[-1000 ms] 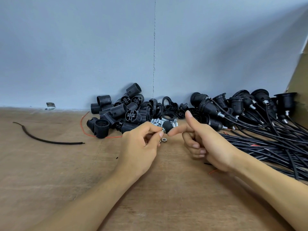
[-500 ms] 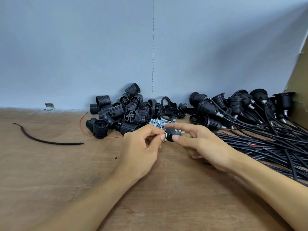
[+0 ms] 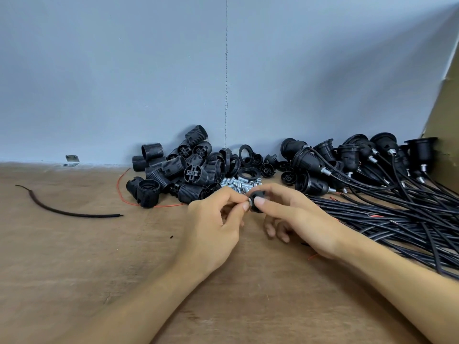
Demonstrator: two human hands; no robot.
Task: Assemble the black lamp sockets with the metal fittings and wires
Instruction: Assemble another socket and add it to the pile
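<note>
head-worn view, forward-down, close over tabletop [image 3: 74, 269]

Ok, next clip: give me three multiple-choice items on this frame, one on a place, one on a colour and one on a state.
1. Where does the pile of silver fittings lie?
A. at the far left
B. just beyond the hands, between the loose socket shells and the wired sockets
C. at the near edge

2. What colour is the thin wire looping beside the loose shells?
A. green
B. white
C. red

3. What is the right hand doing?
A. pinching a small black cap
B. lying flat and empty
C. curled into an empty fist

Answers:
1 B: the fittings glint between the two black heaps.
2 C: it shows red against the wood.
3 A: thumb and forefinger close on the cap, while the left hand pinches a small nut at its end.
</note>
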